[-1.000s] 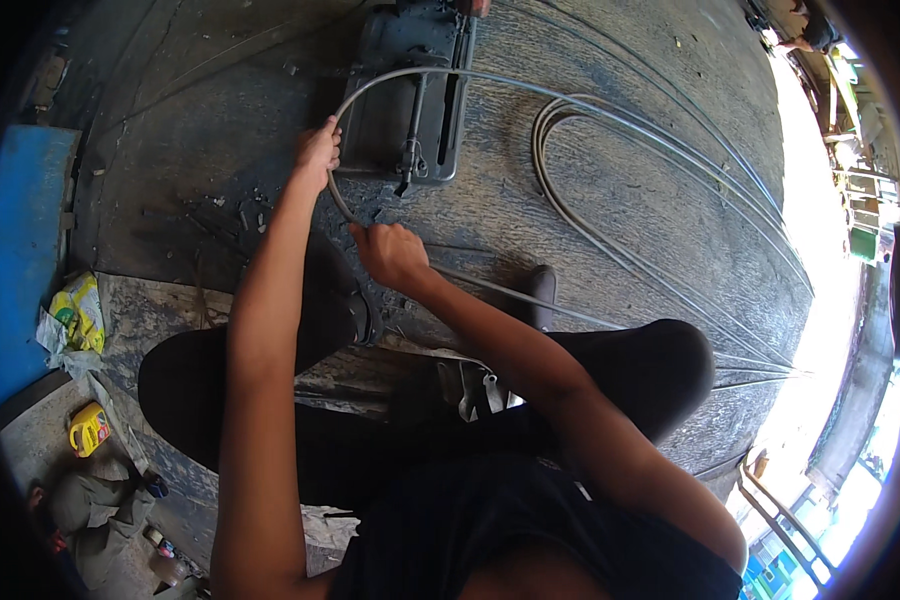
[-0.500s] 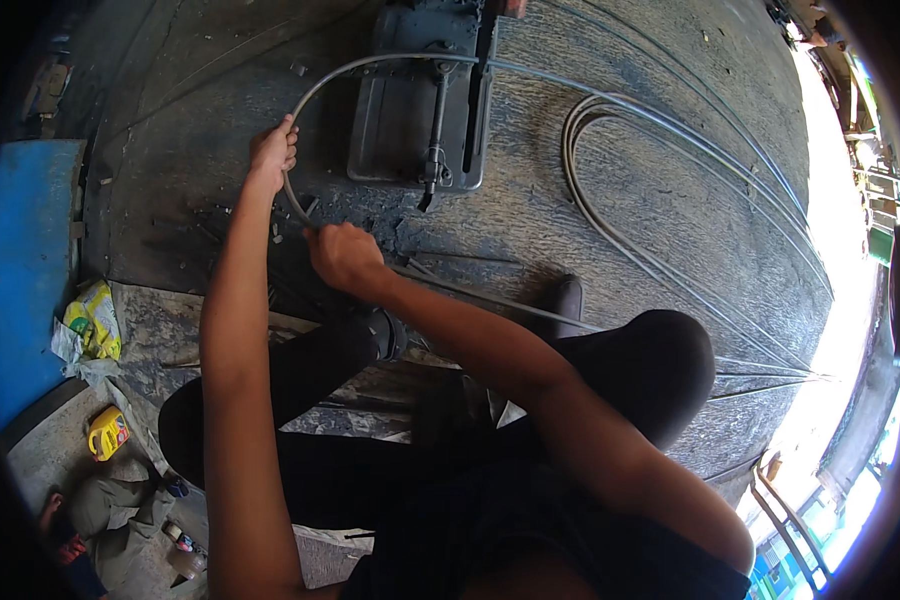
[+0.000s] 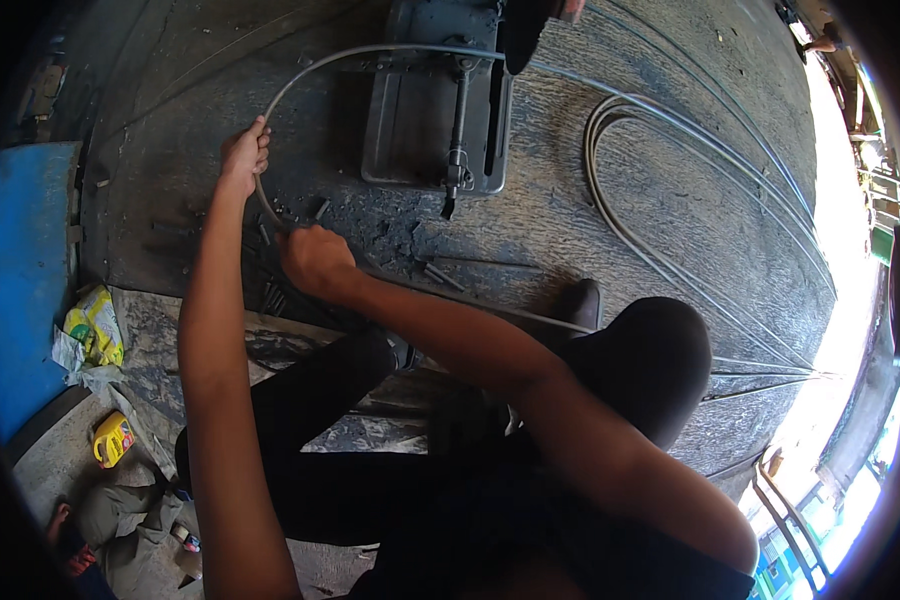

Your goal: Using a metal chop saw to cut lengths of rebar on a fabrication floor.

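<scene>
A long, thin metal rod (image 3: 370, 50) is bent into a wide loop, its upper stretch crossing the base of a cut-off saw (image 3: 400, 140). My left hand (image 3: 242, 158) is closed around the left side of the bend. Lower down, my right hand (image 3: 315, 262) grips the same rod, and from there a length runs right past my shoe. The saw's dark round disc (image 3: 523, 35) shows at the top edge, beside the rod. Short cut rod pieces (image 3: 273, 297) lie on the ground below my hands.
More bent rods (image 3: 595, 160) curve over the ground to the right and run toward the bright edge. A blue panel (image 3: 25, 280) stands at left, near a yellow-green bag (image 3: 95, 325) and a yellow bottle (image 3: 113, 440). Another person's leg (image 3: 110, 515) shows lower left.
Both hands have shifted left with the rod still held. The saw sits slightly further right in view, and its dark disc now shows at the top. More short pieces are uncovered.
</scene>
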The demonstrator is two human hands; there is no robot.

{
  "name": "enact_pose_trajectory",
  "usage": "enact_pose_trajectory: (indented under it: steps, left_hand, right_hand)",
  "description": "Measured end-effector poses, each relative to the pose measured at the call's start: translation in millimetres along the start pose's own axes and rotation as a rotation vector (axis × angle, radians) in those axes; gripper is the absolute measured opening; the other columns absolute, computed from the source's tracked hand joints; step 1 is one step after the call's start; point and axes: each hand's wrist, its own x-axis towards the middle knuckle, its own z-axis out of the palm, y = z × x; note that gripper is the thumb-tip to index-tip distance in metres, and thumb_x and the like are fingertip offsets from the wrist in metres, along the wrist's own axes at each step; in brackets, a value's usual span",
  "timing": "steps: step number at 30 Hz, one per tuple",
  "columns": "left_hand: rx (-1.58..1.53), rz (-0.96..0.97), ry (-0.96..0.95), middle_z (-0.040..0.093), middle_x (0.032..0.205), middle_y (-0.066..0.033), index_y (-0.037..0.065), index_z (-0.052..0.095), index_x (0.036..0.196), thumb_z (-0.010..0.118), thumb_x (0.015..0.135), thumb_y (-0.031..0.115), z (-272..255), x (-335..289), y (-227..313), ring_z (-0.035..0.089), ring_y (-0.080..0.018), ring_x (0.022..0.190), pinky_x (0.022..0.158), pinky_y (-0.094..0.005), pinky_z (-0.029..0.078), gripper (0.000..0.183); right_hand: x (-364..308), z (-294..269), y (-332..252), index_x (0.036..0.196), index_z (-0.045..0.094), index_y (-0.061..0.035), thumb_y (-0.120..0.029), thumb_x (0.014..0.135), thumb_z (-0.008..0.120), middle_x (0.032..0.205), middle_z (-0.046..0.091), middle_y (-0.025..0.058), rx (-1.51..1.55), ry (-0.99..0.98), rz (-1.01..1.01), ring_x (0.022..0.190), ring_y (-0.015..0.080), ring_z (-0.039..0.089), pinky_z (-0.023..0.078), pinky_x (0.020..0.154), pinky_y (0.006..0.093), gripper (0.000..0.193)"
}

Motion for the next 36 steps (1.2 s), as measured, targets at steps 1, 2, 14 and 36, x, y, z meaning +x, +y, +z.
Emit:
enact_pose_trajectory:
  steps: [1, 2, 14, 36]
  left_hand:
    - [0.001, 0.012, -0.011, 0.049, 0.061, 0.0059, 0.005, 0.062, 0.087, 0.064, 0.1, 0.031, -4, 2, 0, 0.033, -0.002, 0.041, 0.036, -0.0219, 0.023, 0.029]
    - [0.013, 0.012, -0.004, 0.049, 0.061, 0.0058, 0.005, 0.062, 0.087, 0.064, 0.1, 0.032, -8, 4, 1, 0.033, -0.002, 0.041, 0.036, -0.022, 0.023, 0.029]
    - [0.023, -0.008, 0.015, 0.05, 0.061, 0.0048, 0.003, 0.064, 0.086, 0.062, 0.1, 0.03, -21, 44, -45, 0.035, -0.0038, 0.042, 0.037, -0.0239, 0.024, 0.031]
    - [0.133, 0.024, 0.192, 0.049, 0.062, 0.0072, 0.009, 0.065, 0.086, 0.066, 0.097, 0.043, -3, 52, -63, 0.037, -0.0019, 0.045, 0.04, -0.0219, 0.025, 0.036]
  right_hand:
    - [4, 5, -1, 0.092, 0.072, 0.0069, -0.037, 0.103, 0.042, 0.092, 0.069, 0.0326, 0.0, -0.006, -0.002, 0.092, 0.0482, 0.069, 0.055, 0.086, 0.0535, 0.054]
    - [8, 10, -2, 0.092, 0.072, 0.0068, -0.036, 0.103, 0.042, 0.092, 0.069, 0.0325, 0.004, -0.01, -0.002, 0.092, 0.048, 0.069, 0.055, 0.086, 0.0534, 0.054]
    - [46, 51, 29, 0.096, 0.072, 0.0042, -0.036, 0.101, 0.046, 0.096, 0.07, 0.029, -0.026, -0.025, 0.144, 0.094, 0.045, 0.07, 0.056, 0.087, 0.0502, 0.048]
    - [72, 59, 58, 0.101, 0.07, 0.0066, -0.039, 0.102, 0.045, 0.102, 0.067, 0.0343, 0.081, -0.144, 0.153, 0.105, 0.0477, 0.066, 0.053, 0.093, 0.0525, 0.052]
